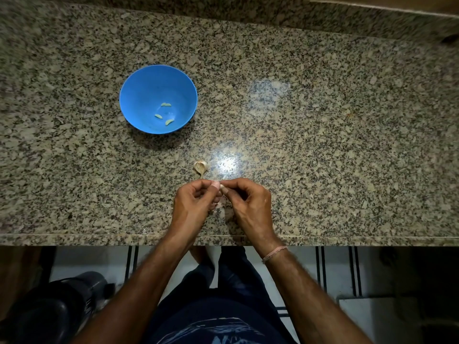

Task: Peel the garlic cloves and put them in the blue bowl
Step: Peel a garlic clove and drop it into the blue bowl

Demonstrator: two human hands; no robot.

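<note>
1. Nearest my camera were a dark blue garment [218, 324] and two bare forearms reaching up over the counter edge. A pale thread band [274, 253] circled the right wrist.
2. I saw the left hand [192, 202] and the right hand [248, 204] meet fingertip to fingertip above the near part of the granite counter [323, 120], both with fingers curled.
3. Together they pinched a small pale garlic clove [221, 186]. Fingers hid most of it, so I could not tell how much skin it carried.
4. Just beyond the hands, a papery garlic piece [200, 167] lay on the stone.
5. Farther back and to the left, well apart from the hands, the blue bowl [139, 95] stood upright with three peeled cloves [166, 104] lying separately on its floor.
6. Below the counter at lower left was a dark rounded object [62, 306] that I could not identify.
</note>
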